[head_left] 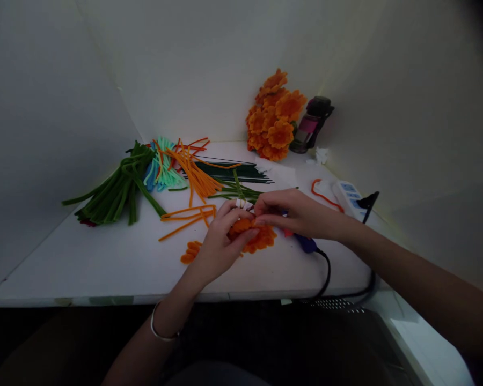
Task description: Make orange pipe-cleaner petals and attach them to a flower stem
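My left hand [221, 241] is closed on an orange fuzzy chenille-stem flower [238, 227], its thumb lying across the petals. White wrapping shows around one or more of the left fingers. My right hand [298, 214] pinches at the same flower from the right, fingertips meeting the left fingers; what exactly they grip is partly hidden. More orange petals [261, 241] show just below the hands, and I cannot tell whether they belong to the held flower. Another orange petal piece [191, 252] lies left of my left wrist.
Green [116, 193], mint [167, 163] and orange chenille stems [201, 177] lie at the left and back, near dark thin wires [233, 171]. Orange flowers [276, 120] and a dark bottle [312, 126] stand behind. At right are a corded purple tool [306, 244] and a power strip [348, 195].
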The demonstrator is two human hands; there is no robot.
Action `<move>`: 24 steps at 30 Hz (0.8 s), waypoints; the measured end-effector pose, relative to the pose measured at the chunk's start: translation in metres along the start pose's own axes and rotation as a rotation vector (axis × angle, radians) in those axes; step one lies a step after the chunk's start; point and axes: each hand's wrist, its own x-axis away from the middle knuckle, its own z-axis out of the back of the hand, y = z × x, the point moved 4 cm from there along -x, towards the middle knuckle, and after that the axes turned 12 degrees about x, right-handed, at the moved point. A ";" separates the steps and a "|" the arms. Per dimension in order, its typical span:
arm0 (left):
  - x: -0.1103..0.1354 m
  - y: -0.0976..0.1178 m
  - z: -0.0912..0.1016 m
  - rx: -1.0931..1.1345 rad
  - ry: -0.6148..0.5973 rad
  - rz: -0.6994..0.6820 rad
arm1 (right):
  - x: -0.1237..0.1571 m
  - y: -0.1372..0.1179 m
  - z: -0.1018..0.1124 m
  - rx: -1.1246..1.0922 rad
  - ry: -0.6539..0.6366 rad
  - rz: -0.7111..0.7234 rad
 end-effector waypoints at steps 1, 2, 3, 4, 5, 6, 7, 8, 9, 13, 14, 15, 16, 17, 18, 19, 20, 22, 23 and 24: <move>0.000 -0.001 0.000 -0.007 0.007 0.000 | 0.000 0.000 -0.001 -0.010 0.004 -0.040; 0.000 -0.002 0.000 -0.014 0.015 -0.003 | 0.000 0.000 -0.002 -0.014 0.008 -0.067; 0.000 -0.003 0.000 -0.020 0.021 -0.005 | 0.000 0.000 -0.002 -0.013 0.015 -0.081; 0.000 -0.004 -0.001 -0.026 0.024 -0.004 | 0.000 -0.001 -0.003 -0.011 0.026 -0.084; -0.001 -0.004 -0.001 -0.032 0.026 0.000 | 0.000 -0.001 -0.004 -0.014 0.040 -0.082; -0.001 -0.005 -0.002 -0.038 0.027 0.007 | 0.000 0.000 -0.005 -0.024 0.055 -0.079; -0.001 -0.005 -0.002 -0.041 0.027 0.014 | 0.000 0.001 -0.006 -0.042 0.064 -0.077; -0.001 -0.004 -0.002 -0.042 0.027 0.018 | 0.000 0.002 -0.007 -0.073 0.066 -0.077; 0.000 -0.003 -0.003 -0.040 0.027 0.019 | 0.000 0.004 -0.009 -0.112 0.057 -0.088; 0.001 -0.002 -0.003 -0.020 0.028 0.028 | 0.000 0.013 -0.018 -0.287 -0.007 -0.194; 0.001 -0.002 -0.003 -0.013 0.032 0.028 | 0.000 0.015 -0.020 -0.325 -0.021 -0.228; 0.001 -0.003 -0.002 -0.005 0.036 0.023 | 0.000 0.017 -0.022 -0.356 -0.027 -0.257; 0.001 -0.003 -0.001 -0.001 0.039 0.015 | 0.001 0.018 -0.023 -0.376 -0.028 -0.278; 0.001 -0.003 -0.001 0.001 0.039 0.007 | 0.002 0.018 -0.023 -0.382 -0.021 -0.290; 0.001 -0.004 0.000 0.001 0.031 0.002 | 0.002 0.019 -0.022 -0.373 -0.008 -0.294; 0.000 -0.004 0.000 0.001 0.017 -0.002 | 0.002 0.018 -0.021 -0.353 0.005 -0.291; 0.000 -0.004 0.000 0.004 -0.004 -0.003 | 0.002 0.017 -0.019 -0.327 0.017 -0.284; -0.001 -0.004 -0.001 0.016 -0.042 -0.004 | 0.002 0.015 -0.016 -0.269 0.030 -0.268; -0.001 -0.004 -0.001 0.023 -0.051 -0.007 | 0.002 0.014 -0.014 -0.247 0.035 -0.264; -0.001 -0.004 -0.001 0.026 -0.051 -0.011 | 0.001 0.013 -0.013 -0.232 0.038 -0.258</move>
